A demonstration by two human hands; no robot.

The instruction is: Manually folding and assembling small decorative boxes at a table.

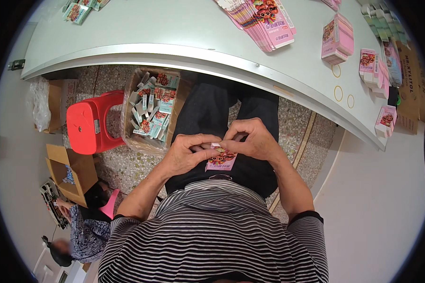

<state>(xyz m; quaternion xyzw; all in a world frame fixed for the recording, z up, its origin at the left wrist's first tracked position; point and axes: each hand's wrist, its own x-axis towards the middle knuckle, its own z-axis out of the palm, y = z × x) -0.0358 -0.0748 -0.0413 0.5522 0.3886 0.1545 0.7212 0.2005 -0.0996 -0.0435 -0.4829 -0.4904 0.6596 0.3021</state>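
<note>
Both hands meet over the lap, pinching the top edge of a small pink carton — the left hand grips its upper left corner, the right hand closes thumb and forefinger on the top flap. The carton hangs below the fingers, its printed face up. Just left of the knees stands an open cardboard box full of teal cartons, a red stool beside it. On the grey table ahead lie a fanned stack of flat pink cartons and folded pink boxes.
</note>
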